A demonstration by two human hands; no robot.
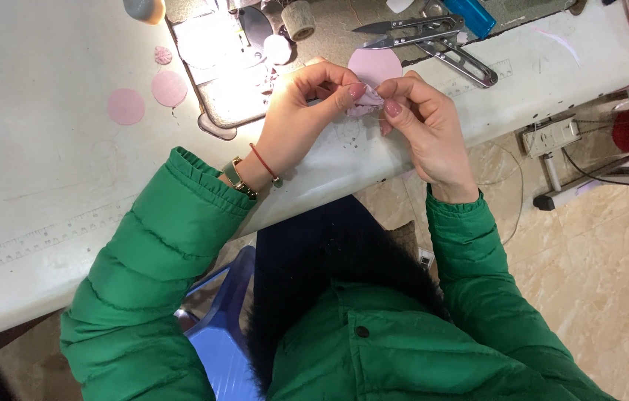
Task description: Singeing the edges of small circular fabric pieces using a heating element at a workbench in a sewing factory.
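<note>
Both hands meet over the white table's front edge, pinching one small gathered piece of pink fabric (367, 102). My left hand (304, 111) grips it between thumb and forefinger from the left. From the right, my right hand (427, 122) pinches the same piece with its fingertips. A flat pink fabric circle (375, 65) lies on the table just behind the hands. Green puffy sleeves cover both arms; a watch and a red cord sit on the left wrist.
Two more pink circles (169, 87) (126, 106) and a small gathered one (163, 55) lie at the left. A sewing machine plate (219, 52) glows under a lamp. Scissors (411, 27), thread snips (457, 61), a blue lighter (470, 15) and a spool (299, 19) lie behind. A blue stool (221, 327) stands below.
</note>
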